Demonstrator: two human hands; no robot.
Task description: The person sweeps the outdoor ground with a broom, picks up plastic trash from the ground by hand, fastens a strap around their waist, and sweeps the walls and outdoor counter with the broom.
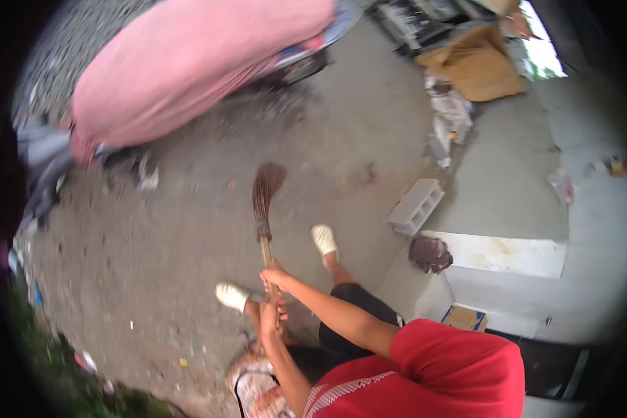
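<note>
Near mid-frame, the right hand (275, 275) and left hand (272, 313) are clamping the broom (262, 226) by its handle (266, 252), the right nearer the bristles (265, 188), presumably for leverage. Upper left, a pink cloth (181, 66) is covering something bulky, perhaps shielding it from dust.

Head-worn view faces forward and down; red short-sleeved cloth shirt (460, 369) close at lower right, grey concrete ground (181, 216) beyond.
</note>
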